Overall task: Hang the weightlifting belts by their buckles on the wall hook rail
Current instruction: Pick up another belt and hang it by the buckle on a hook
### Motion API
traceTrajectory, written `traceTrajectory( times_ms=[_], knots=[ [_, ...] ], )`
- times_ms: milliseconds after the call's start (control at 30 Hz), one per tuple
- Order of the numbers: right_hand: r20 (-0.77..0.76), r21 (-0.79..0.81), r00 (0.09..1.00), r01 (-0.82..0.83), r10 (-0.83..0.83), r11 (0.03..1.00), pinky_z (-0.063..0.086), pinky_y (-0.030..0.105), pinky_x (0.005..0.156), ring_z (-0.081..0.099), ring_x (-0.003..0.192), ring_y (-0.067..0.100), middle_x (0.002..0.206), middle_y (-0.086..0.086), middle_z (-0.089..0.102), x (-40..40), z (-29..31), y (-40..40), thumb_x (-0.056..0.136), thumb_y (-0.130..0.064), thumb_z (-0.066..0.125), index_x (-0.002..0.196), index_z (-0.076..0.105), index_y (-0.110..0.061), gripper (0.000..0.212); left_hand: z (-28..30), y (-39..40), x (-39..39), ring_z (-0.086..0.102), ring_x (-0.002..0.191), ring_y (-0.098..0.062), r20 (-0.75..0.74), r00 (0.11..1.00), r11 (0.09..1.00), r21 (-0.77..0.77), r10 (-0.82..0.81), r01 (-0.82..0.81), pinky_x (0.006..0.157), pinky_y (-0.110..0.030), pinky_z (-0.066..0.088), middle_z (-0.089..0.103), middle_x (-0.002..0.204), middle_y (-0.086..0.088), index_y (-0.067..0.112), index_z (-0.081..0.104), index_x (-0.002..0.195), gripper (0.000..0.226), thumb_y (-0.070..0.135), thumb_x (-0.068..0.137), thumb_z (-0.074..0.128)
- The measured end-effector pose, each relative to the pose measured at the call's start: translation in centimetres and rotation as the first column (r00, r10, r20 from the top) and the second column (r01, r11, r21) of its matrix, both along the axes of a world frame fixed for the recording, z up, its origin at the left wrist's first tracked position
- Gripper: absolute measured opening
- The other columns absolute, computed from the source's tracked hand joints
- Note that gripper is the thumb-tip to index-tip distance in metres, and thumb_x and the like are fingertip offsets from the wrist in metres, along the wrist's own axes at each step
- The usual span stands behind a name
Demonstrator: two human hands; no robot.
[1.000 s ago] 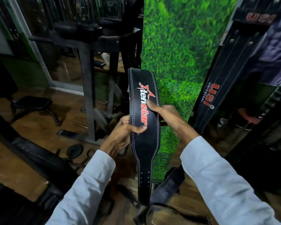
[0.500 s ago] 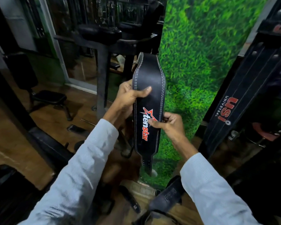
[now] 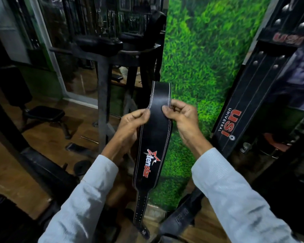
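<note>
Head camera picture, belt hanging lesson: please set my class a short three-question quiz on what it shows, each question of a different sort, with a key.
1. True or false: both hands, the left hand and the right hand, grip the Tenstar belt.
2. Which end of that belt hangs lowest? A) the buckle B) the narrow strap with punched holes C) the logo panel
3. Fill in: the belt leaning at the right reads USI ____.

Key: 1 true, one on each edge, above the logo. 2 B; no buckle is visible in this view. 3 UNIVERSAL.
</note>
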State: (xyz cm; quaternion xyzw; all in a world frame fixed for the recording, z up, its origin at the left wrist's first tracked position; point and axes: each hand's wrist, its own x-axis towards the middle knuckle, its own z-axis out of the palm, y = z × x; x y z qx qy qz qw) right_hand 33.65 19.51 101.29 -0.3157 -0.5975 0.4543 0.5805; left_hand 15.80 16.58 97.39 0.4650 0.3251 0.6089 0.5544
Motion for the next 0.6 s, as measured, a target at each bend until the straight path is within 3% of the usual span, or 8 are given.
traceTrajectory(
  times_ms=[33, 100, 200, 233, 267, 400, 500, 600],
  knots=[
    [0.011, -0.021, 1.000, 0.008, -0.008, 1.000, 0.055, 0.022, 0.077, 0.066, 0.075, 0.008, 0.084, 0.001, 0.076, -0.2, -1.0, -0.3, 0.083, 0.007, 0.078, 0.100, 0.076, -0.001, 0.019, 0.7, 0.4, -0.3, 0.063, 0.120, -0.036, 0.043, 0.999, 0.998, -0.053, -0.019, 0.021, 0.112, -0.047, 0.046, 0.065, 0.131, -0.028, -0.004, 0.066, 0.127, 0.060, 0.038, 0.086, 0.076],
    [0.065, -0.081, 0.998, 0.006, -0.001, 0.997, 0.053, 0.011, 0.067, 0.062, 0.061, -0.003, 0.072, -0.009, 0.074, -0.6, -3.2, -1.0, 0.080, 0.011, 0.079, 0.094, 0.076, -0.005, 0.021, 2.4, 1.2, -0.8, 0.072, 0.100, -0.027, 0.019, 1.000, 0.997, -0.070, -0.013, 0.014, 0.097, -0.039, 0.055, 0.075, 0.110, -0.018, 0.003, 0.074, 0.109, 0.045, 0.041, 0.086, 0.074],
    [0.158, -0.108, 0.987, -0.001, 0.018, 0.994, 0.049, 0.014, 0.065, 0.056, 0.059, -0.007, 0.064, -0.016, 0.068, -0.8, -6.4, -1.8, 0.086, 0.003, 0.077, 0.084, 0.074, -0.015, 0.018, 2.8, 1.7, -0.3, 0.069, 0.071, -0.013, -0.089, 0.995, 0.999, 0.013, 0.041, -0.040, 0.071, -0.027, 0.058, 0.075, 0.083, -0.006, 0.002, 0.070, 0.096, 0.017, 0.011, 0.084, 0.077],
    [0.148, -0.124, 0.989, -0.001, 0.020, 0.992, 0.049, 0.020, 0.067, 0.059, 0.066, -0.003, 0.072, -0.013, 0.071, -0.6, -6.9, -2.1, 0.091, -0.010, 0.076, 0.087, 0.076, -0.015, 0.006, 2.1, 1.4, -0.1, 0.071, 0.072, -0.013, -0.106, 0.993, 0.998, 0.031, 0.058, -0.055, 0.071, -0.025, 0.059, 0.077, 0.084, -0.006, -0.001, 0.070, 0.100, 0.017, 0.001, 0.084, 0.074],
    [0.119, -0.155, 0.993, 0.012, 0.006, 0.988, 0.051, 0.024, 0.069, 0.063, 0.073, 0.004, 0.081, -0.007, 0.075, -0.2, -7.0, -2.2, 0.094, -0.026, 0.073, 0.091, 0.077, -0.014, 0.013, 1.2, 1.0, 0.0, 0.072, 0.077, -0.015, -0.120, 0.990, 0.997, 0.045, 0.071, -0.066, 0.075, -0.026, 0.060, 0.078, 0.089, -0.009, -0.005, 0.071, 0.105, 0.023, -0.005, 0.082, 0.073],
    [0.006, -0.277, 1.000, 0.026, -0.026, 0.960, 0.053, 0.043, 0.098, 0.074, 0.103, 0.028, 0.106, 0.011, 0.080, 0.6, -4.7, -0.7, 0.086, -0.066, 0.069, 0.102, 0.076, -0.005, 0.064, -2.3, -0.5, 0.2, 0.065, 0.101, -0.026, -0.199, 0.979, 0.996, 0.084, 0.049, -0.033, 0.098, -0.039, 0.049, 0.072, 0.115, -0.027, -0.009, 0.072, 0.112, 0.038, 0.000, 0.076, 0.078],
    [-0.030, -0.190, 1.000, -0.003, -0.003, 0.982, 0.052, 0.043, 0.093, 0.071, 0.093, 0.025, 0.104, 0.017, 0.079, -0.3, -1.9, 0.4, 0.090, -0.039, 0.077, 0.097, 0.076, -0.005, 0.035, -3.9, -1.2, 1.1, 0.062, 0.100, -0.026, -0.302, 0.953, 0.997, 0.067, -0.016, 0.038, 0.094, -0.043, 0.050, 0.073, 0.112, -0.025, -0.009, 0.074, 0.108, 0.030, 0.000, 0.080, 0.078],
    [0.044, -0.076, 0.996, 0.081, -0.078, 0.994, 0.059, 0.040, 0.081, 0.074, 0.083, 0.021, 0.093, 0.011, 0.081, -0.7, -1.6, 0.5, 0.082, -0.014, 0.081, 0.093, 0.078, -0.009, 0.012, -3.4, -2.0, 1.3, 0.069, 0.088, -0.011, -0.214, 0.976, 0.999, 0.014, 0.049, -0.047, 0.082, -0.025, 0.057, 0.079, 0.101, -0.004, -0.001, 0.071, 0.117, 0.026, 0.000, 0.091, 0.069]
  ],
)
